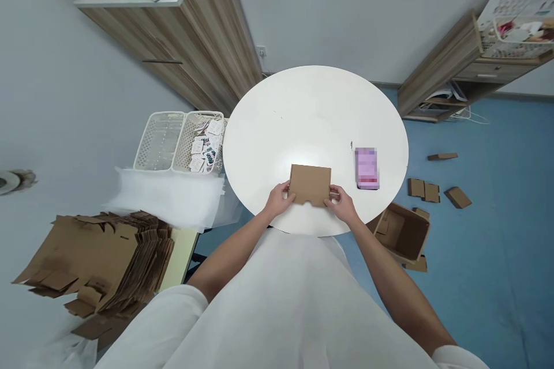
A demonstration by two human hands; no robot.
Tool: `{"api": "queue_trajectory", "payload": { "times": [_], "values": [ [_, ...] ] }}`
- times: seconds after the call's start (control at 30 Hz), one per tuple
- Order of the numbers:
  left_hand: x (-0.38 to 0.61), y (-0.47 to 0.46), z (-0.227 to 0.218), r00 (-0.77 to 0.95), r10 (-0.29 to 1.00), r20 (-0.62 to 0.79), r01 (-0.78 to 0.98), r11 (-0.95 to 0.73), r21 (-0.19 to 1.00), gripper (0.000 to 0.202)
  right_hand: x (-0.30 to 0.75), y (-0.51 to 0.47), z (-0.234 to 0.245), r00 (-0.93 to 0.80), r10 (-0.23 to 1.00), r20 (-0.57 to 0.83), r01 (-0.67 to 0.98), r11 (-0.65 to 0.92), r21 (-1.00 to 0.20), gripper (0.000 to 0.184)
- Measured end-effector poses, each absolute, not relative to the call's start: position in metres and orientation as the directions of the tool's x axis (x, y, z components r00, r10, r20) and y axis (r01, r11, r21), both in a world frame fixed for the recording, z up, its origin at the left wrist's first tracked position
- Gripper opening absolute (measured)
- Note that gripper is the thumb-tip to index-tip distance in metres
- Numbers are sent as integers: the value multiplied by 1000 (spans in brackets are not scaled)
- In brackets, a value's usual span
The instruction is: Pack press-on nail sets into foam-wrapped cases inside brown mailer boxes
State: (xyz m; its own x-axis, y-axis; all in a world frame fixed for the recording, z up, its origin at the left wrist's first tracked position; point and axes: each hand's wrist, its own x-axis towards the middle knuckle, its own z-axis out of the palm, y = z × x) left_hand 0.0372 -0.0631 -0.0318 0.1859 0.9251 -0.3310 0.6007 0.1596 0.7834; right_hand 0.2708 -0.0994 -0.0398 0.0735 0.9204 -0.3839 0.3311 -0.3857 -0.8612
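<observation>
- at the far left, a stack of flattened cardboard (95, 253) is piled unevenly, with a pale yellow surface (179, 256) seen along its right side.
- above that stack, translucent white sheets (160, 196) are spread.
- beyond the sheets, two white mesh baskets (159, 138) are set side by side, left of the worktop's left edge; small printed packets (203, 144) are held in the right-hand one.
- behind the baskets, a wood-grain cabinet (216, 29) is seen.
- on the white worktop (311, 109), the left side of the box is gripped by the left hand (279, 200): the thumb is pressed on the near left corner, the fingers are curled against the side.
- the small cardboard box (310, 184) is held closed between both hands, near the middle of the worktop's near edge; whether it is rested or lifted cannot be told.
- its near right corner is pinched by the right hand (341, 204), the fingertips partly hidden.
- towards the worktop's right edge, a flat purple item (367, 168) is laid, its face blurred.
- below that edge, an open carton (404, 230) is seen, with small boxes (457, 197) scattered on the blue floor (497, 230).
</observation>
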Motion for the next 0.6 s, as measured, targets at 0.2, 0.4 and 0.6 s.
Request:
{"api": "queue_trajectory", "payload": {
  "times": [0.2,0.4,0.6],
  "values": [
    [26,-53,-6,269,910,-315,576,109,810,54,278,-92,-19,-39,932,-360,211,-345,-915,56],
    [32,-37,4,331,852,-405,624,124,772,66,278,-72,-1,3,935,-353,427,-321,-846,42],
    [35,-19,8,325,859,-395,715,50,697,38,284,-49,9,-100,940,-327,502,-236,-832,38]
  ]
}}
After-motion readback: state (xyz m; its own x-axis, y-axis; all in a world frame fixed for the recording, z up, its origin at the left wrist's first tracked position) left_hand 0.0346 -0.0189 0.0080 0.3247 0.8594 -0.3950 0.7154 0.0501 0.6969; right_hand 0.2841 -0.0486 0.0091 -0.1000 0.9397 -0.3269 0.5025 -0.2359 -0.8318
